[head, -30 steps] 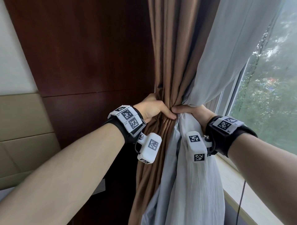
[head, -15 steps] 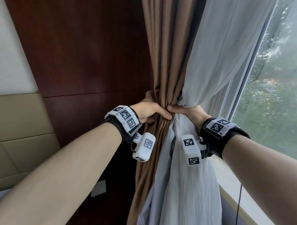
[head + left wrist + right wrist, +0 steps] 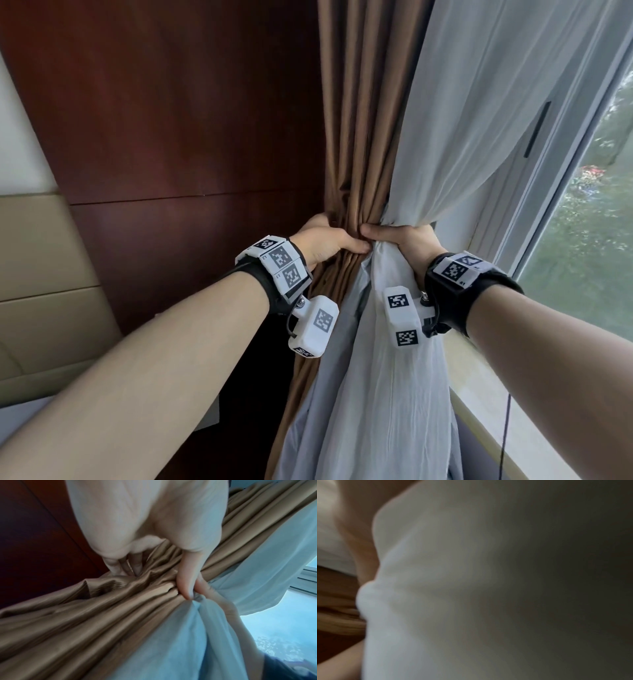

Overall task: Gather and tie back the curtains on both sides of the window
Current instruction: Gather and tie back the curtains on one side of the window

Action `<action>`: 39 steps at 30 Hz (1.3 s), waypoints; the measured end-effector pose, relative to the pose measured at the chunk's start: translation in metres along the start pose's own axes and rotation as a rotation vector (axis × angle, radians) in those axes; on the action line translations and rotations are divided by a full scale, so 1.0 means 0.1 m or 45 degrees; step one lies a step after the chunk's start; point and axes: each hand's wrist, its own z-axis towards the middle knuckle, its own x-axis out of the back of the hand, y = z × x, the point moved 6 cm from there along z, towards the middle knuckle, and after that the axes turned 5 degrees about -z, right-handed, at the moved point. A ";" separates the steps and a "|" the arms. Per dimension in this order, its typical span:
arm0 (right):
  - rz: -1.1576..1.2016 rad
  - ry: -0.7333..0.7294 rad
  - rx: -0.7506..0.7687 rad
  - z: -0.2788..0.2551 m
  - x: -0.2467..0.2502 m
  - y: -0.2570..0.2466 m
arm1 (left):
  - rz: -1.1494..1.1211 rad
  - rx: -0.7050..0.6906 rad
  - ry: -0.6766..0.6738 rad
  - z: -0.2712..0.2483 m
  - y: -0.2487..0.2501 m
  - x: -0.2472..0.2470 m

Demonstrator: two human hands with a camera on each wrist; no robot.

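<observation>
Left hand (image 3: 323, 240) fingers (image 3: 120, 566) are curled round the brown curtain (image 3: 356, 120), thumb pressed into the pleats at the pinch point. Right hand (image 3: 404, 240) wraps the white sheer curtain (image 3: 479, 102), thumb on top; its fingers are hidden behind the cloth. Both layers are bunched in the corner where the wood wall panel (image 3: 171, 120) meets the window (image 3: 589, 222).

Change over the last second: little. Same two-hand clamp, hands a touch closer together, bundle slightly tighter. Gathering on this side looks done; no tie-back strap visible, so tying isn't started.

Left wrist view shows the thumbs touching and pleats compressed, which the head view only hints at. Right wrist view is blurred cloth, useless for grip.
</observation>
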 end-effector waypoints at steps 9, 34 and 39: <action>-0.021 0.021 -0.037 0.86 0.05 0.20 | 0.105 -0.040 0.098 0.84 -0.06 0.18; 0.031 -0.205 0.049 1.49 -0.51 0.19 | -0.058 0.020 -0.321 1.71 -0.18 0.61; 0.033 -0.201 0.061 1.55 -0.50 0.24 | -0.058 -0.015 -0.396 1.73 -0.14 0.58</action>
